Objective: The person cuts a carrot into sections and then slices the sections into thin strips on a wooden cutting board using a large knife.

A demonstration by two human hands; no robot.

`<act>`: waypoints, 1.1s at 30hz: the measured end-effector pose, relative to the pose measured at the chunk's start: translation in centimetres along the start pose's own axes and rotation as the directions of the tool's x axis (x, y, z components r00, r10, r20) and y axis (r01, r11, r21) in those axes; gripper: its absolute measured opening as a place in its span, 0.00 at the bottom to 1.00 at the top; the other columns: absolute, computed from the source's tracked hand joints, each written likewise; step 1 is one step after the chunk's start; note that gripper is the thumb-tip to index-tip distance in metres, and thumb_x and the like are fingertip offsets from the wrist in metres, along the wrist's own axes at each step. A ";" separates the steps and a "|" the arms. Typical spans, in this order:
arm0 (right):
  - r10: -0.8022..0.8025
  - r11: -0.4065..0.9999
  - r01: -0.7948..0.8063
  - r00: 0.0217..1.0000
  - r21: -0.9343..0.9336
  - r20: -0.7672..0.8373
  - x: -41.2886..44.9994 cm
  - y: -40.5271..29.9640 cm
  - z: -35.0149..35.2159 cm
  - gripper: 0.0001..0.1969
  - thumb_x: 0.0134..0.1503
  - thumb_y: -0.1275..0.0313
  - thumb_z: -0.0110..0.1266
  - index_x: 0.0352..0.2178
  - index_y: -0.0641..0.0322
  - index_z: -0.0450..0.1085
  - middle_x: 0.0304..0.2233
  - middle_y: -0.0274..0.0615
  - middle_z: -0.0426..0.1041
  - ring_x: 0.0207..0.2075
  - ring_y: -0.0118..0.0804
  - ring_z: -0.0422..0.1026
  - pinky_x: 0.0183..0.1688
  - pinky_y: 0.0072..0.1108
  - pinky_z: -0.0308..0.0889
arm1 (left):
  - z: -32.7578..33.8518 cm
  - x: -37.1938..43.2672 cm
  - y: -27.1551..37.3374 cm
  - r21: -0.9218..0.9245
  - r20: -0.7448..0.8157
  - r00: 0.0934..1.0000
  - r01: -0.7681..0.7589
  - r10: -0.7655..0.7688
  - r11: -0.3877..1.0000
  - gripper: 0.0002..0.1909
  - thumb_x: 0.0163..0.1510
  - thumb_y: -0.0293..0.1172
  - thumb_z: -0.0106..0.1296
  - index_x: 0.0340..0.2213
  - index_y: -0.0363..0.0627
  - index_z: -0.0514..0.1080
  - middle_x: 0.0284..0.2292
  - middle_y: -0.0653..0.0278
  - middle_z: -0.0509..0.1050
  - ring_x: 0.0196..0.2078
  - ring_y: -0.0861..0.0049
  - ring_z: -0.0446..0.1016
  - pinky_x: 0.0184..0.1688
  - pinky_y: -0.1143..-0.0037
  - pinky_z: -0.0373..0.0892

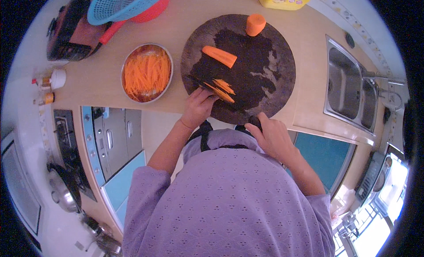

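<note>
My right hand [273, 134] grips the dark handle of a kitchen knife [254, 121] at the near edge of a round dark chopping board [281, 74]. The knife's dark blade is hard to tell from the wet board. My left hand [199, 106] is at the board's near left, fingers bent beside cut carrot strips [225, 87] and a dark edge, seemingly the blade. Whether those fingers grip anything is unclear. Farther back on the board lies a long carrot piece [220, 56], flat side showing. A thick carrot stub [255, 25] stands near the far rim.
Left of the board, a metal bowl [172, 69] holds shredded carrot. Behind it are a blue plastic colander [126, 6], a red-handled container [112, 31] and a dark appliance [74, 35]. A yellow container [285, 1] stands at the back; a steel sink [344, 81] is at right.
</note>
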State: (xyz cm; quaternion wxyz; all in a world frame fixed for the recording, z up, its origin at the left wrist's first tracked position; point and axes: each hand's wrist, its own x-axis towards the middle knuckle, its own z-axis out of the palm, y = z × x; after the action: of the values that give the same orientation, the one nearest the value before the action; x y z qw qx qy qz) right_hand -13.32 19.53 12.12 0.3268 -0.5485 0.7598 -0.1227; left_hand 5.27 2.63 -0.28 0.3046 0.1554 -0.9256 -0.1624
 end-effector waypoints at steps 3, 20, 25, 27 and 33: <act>0.013 1.000 -0.013 1.000 -0.023 0.004 -0.1 -0.2 0.0 0.22 0.56 0.55 0.48 0.27 0.69 0.60 0.18 0.60 0.69 0.24 0.61 0.71 0.28 0.44 0.65 | 0.0 0.0 0.1 0.000 -0.016 1.000 0.010 -0.010 1.000 0.12 0.35 0.19 0.52 0.27 0.41 0.76 0.30 0.61 0.72 0.35 0.63 0.71 0.38 0.70 0.70; -0.058 0.997 0.062 0.995 0.050 -0.075 2.2 0.4 0.9 0.22 0.56 0.55 0.48 0.26 0.69 0.61 0.18 0.60 0.69 0.23 0.62 0.70 0.28 0.44 0.65 | -0.6 0.7 1.0 -0.010 -0.062 0.996 0.056 -0.057 0.998 0.09 0.38 0.20 0.54 0.27 0.40 0.75 0.31 0.62 0.72 0.35 0.66 0.72 0.38 0.73 0.70; -0.043 0.997 0.046 0.998 0.062 -0.050 0.5 -0.4 -0.1 0.22 0.57 0.55 0.47 0.27 0.69 0.61 0.18 0.60 0.69 0.23 0.62 0.70 0.28 0.44 0.65 | -0.4 0.5 0.8 -0.026 -0.073 0.996 0.043 -0.045 0.999 0.09 0.37 0.19 0.53 0.27 0.39 0.75 0.31 0.62 0.72 0.36 0.64 0.72 0.40 0.71 0.70; -0.015 0.999 0.015 1.000 -0.036 -0.019 0.3 -0.3 0.0 0.22 0.57 0.55 0.47 0.27 0.68 0.60 0.17 0.60 0.69 0.23 0.62 0.70 0.27 0.44 0.65 | -0.1 0.3 0.4 -0.042 -0.070 0.997 0.037 -0.040 0.998 0.10 0.37 0.19 0.53 0.26 0.39 0.75 0.31 0.61 0.72 0.36 0.63 0.72 0.40 0.71 0.70; -0.010 0.997 0.009 1.000 -0.082 -0.013 0.0 -0.5 0.2 0.22 0.57 0.54 0.47 0.27 0.68 0.60 0.17 0.59 0.69 0.22 0.61 0.70 0.26 0.44 0.65 | 0.2 -0.4 0.1 -0.011 -0.040 0.998 0.047 -0.047 0.999 0.10 0.35 0.19 0.54 0.25 0.40 0.75 0.31 0.61 0.73 0.36 0.61 0.72 0.40 0.69 0.71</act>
State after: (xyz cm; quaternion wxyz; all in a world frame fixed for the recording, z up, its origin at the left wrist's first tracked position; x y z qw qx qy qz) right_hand -12.82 19.38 12.24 0.2986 -0.5641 0.7637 -0.0966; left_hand 5.43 2.91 -0.54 0.3201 0.1787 -0.9145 -0.1711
